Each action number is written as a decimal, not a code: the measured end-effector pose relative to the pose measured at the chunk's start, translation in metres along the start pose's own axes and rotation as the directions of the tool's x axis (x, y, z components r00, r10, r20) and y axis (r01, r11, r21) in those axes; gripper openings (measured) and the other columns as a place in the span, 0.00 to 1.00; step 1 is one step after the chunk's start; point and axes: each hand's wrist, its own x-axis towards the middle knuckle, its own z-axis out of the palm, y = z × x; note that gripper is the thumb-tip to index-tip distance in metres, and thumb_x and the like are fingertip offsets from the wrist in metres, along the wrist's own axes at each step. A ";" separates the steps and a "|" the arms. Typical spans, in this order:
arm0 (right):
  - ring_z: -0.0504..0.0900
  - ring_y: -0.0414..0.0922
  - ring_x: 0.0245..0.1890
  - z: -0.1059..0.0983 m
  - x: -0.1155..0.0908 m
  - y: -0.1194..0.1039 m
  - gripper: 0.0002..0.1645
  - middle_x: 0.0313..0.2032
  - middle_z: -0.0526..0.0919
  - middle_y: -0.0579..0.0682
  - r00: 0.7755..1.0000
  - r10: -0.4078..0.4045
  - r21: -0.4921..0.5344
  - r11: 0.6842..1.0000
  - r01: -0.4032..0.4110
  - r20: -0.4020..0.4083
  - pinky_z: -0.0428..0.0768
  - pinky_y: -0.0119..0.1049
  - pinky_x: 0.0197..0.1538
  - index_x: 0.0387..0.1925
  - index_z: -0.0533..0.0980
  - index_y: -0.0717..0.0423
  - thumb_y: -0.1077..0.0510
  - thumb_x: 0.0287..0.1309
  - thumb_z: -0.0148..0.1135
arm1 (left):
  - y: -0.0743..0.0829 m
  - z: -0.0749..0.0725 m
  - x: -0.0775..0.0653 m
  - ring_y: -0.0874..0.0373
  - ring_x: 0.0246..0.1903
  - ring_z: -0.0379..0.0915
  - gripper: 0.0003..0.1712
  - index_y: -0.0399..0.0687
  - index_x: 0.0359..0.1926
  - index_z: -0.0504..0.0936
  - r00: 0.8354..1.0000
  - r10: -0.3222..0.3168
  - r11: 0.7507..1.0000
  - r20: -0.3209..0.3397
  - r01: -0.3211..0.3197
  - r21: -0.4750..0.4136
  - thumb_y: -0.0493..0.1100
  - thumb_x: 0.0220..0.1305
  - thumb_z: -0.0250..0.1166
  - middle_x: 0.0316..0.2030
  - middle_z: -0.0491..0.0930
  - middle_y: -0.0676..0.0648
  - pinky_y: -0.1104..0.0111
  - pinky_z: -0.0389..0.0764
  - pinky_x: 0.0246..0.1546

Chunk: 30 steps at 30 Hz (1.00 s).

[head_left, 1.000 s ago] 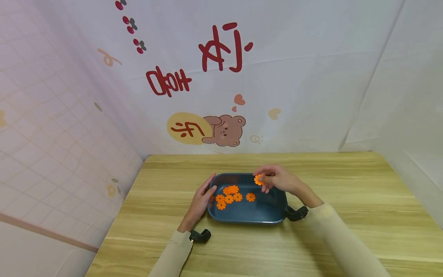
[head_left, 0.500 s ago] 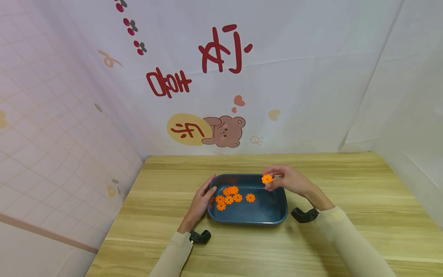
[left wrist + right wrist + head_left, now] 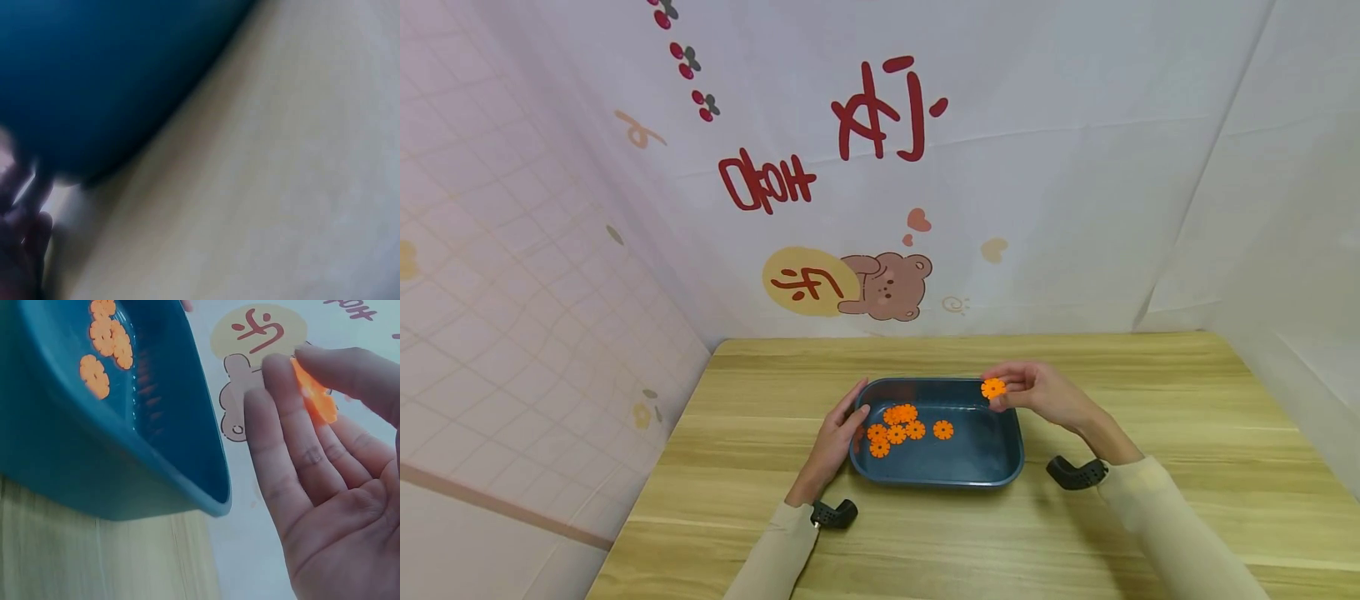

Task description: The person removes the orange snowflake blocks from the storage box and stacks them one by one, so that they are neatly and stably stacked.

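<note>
My left hand [image 3: 833,433] holds the left end of a dark blue rectangular dish [image 3: 973,457], thumb over the rim and fingers along the outer wall. In the left wrist view the dish [image 3: 94,75] is blurred, with fingertips [image 3: 37,231] at the left. Above the dish's back right corner my right hand [image 3: 1051,398] pinches an orange flower-shaped disc [image 3: 993,389] between thumb and fingertips. The right wrist view shows this disc [image 3: 317,397] nearly edge-on. Several matching orange discs [image 3: 896,434] lie in the dish's left part, some overlapping; a single disc [image 3: 943,430] sits apart near the middle.
The dish stands on a wood-grain table [image 3: 1187,450]. Behind it rises a white cloth backdrop [image 3: 1075,208] with a printed bear and red characters. Another pale cloth wall [image 3: 550,292] borders the left side. Black wrist mounts [image 3: 1077,473] stick out below the hands.
My right hand has moved right with the orange disc, from over the dish's interior to its back right corner. The left hand and the dish have stayed in place.
</note>
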 end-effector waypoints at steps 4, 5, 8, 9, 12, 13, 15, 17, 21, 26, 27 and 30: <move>0.86 0.54 0.42 -0.003 -0.004 0.003 0.32 0.42 0.87 0.55 0.999 0.000 -0.006 1.000 0.000 -0.033 0.83 0.36 0.47 0.62 0.70 0.72 0.61 0.59 0.69 | -0.001 0.000 0.000 0.55 0.75 0.47 0.31 0.50 0.77 0.57 1.000 -0.006 1.000 -0.001 0.006 0.000 0.44 0.78 0.51 0.76 0.53 0.54 0.54 0.53 0.72; 0.86 0.56 0.43 -0.004 -0.005 0.004 0.33 0.43 0.86 0.58 0.999 0.001 -0.015 1.000 -0.001 -0.040 0.83 0.36 0.47 0.62 0.70 0.71 0.60 0.59 0.69 | -0.001 0.000 0.000 0.55 0.75 0.47 0.31 0.50 0.77 0.57 1.000 -0.004 1.000 -0.001 0.004 -0.002 0.44 0.78 0.51 0.76 0.53 0.53 0.53 0.53 0.72; 0.84 0.59 0.44 -0.007 -0.009 0.006 0.31 0.46 0.84 0.67 0.998 0.008 -0.038 0.999 -0.011 -0.064 0.83 0.39 0.48 0.61 0.72 0.67 0.58 0.59 0.69 | -0.001 0.000 -0.001 0.55 0.74 0.49 0.30 0.53 0.77 0.58 1.000 -0.005 1.000 -0.006 0.005 0.004 0.45 0.78 0.51 0.76 0.54 0.55 0.55 0.55 0.71; 0.84 0.59 0.44 -0.008 -0.011 0.006 0.30 0.47 0.83 0.68 0.997 0.008 -0.048 0.999 -0.011 -0.074 0.83 0.39 0.48 0.61 0.73 0.65 0.57 0.59 0.69 | -0.001 0.000 -0.001 0.54 0.74 0.51 0.30 0.55 0.76 0.59 1.000 -0.007 1.000 -0.010 0.007 0.007 0.45 0.77 0.51 0.76 0.54 0.54 0.57 0.58 0.70; 0.83 0.54 0.41 -0.011 -0.017 0.008 0.27 0.48 0.82 0.67 0.994 -0.001 -0.082 0.997 -0.008 -0.107 0.83 0.38 0.46 0.59 0.75 0.61 0.57 0.60 0.68 | -0.001 0.000 -0.001 0.49 0.58 0.70 0.29 0.61 0.75 0.61 1.000 -0.018 1.000 -0.019 0.018 0.007 0.47 0.77 0.52 0.71 0.64 0.45 0.64 0.73 0.55; 0.83 0.51 0.40 -0.012 -0.018 0.009 0.26 0.48 0.83 0.65 0.993 -0.007 -0.092 0.996 -0.004 -0.119 0.82 0.37 0.44 0.58 0.75 0.61 0.57 0.61 0.68 | -0.001 0.000 -0.001 0.47 0.49 0.72 0.29 0.61 0.75 0.61 1.000 -0.023 1.000 -0.018 0.023 0.004 0.47 0.77 0.52 0.67 0.67 0.40 0.66 0.75 0.47; 0.81 0.46 0.38 -0.015 -0.022 0.010 0.24 0.46 0.83 0.60 0.989 -0.023 -0.120 0.993 0.005 -0.144 0.81 0.34 0.40 0.57 0.76 0.61 0.56 0.62 0.67 | -0.001 0.000 -0.001 0.43 0.33 0.67 0.29 0.63 0.75 0.61 0.999 -0.031 1.000 -0.016 0.030 -0.008 0.47 0.77 0.53 0.53 0.70 0.27 0.68 0.75 0.33; 0.80 0.44 0.37 -0.018 -0.024 0.013 0.23 0.45 0.82 0.57 0.985 -0.036 -0.144 0.989 0.012 -0.168 0.80 0.33 0.38 0.56 0.76 0.62 0.57 0.62 0.67 | -0.001 0.000 -0.002 0.38 0.25 0.59 0.29 0.63 0.75 0.60 0.999 -0.038 0.999 -0.006 0.038 -0.017 0.48 0.77 0.52 0.40 0.65 0.20 0.67 0.72 0.25; 0.80 0.44 0.37 -0.023 -0.029 0.018 0.22 0.44 0.82 0.53 0.975 -0.050 -0.201 0.980 0.006 -0.215 0.80 0.37 0.37 0.54 0.76 0.60 0.55 0.62 0.67 | -0.001 -0.001 -0.002 0.29 0.28 0.55 0.30 0.58 0.76 0.58 1.000 -0.029 0.999 0.006 0.029 -0.019 0.47 0.77 0.51 0.35 0.59 0.17 0.65 0.72 0.24; 0.80 0.44 0.37 -0.028 -0.034 0.026 0.19 0.42 0.81 0.52 0.961 -0.069 -0.265 0.964 -0.005 -0.268 0.80 0.38 0.37 0.51 0.78 0.57 0.54 0.61 0.69 | -0.001 0.000 -0.002 0.30 0.27 0.55 0.32 0.54 0.77 0.57 1.000 -0.026 1.000 0.003 0.026 -0.015 0.48 0.77 0.51 0.37 0.60 0.16 0.65 0.71 0.25; 0.79 0.44 0.37 -0.029 -0.035 0.028 0.19 0.41 0.81 0.51 0.958 -0.074 -0.271 0.963 -0.003 -0.276 0.79 0.37 0.37 0.51 0.78 0.57 0.54 0.61 0.69 | -0.001 0.000 -0.002 0.33 0.29 0.60 0.31 0.54 0.77 0.57 1.000 -0.024 1.000 -0.003 0.024 -0.011 0.48 0.77 0.52 0.41 0.64 0.18 0.66 0.73 0.28; 0.78 0.42 0.37 -0.034 -0.037 0.038 0.17 0.40 0.80 0.50 0.950 -0.092 -0.290 0.957 0.002 -0.299 0.78 0.33 0.39 0.50 0.78 0.57 0.55 0.62 0.68 | -0.001 0.000 -0.001 0.39 0.39 0.69 0.31 0.53 0.77 0.58 1.000 -0.016 1.000 -0.017 0.016 0.001 0.48 0.77 0.52 0.56 0.70 0.26 0.68 0.75 0.36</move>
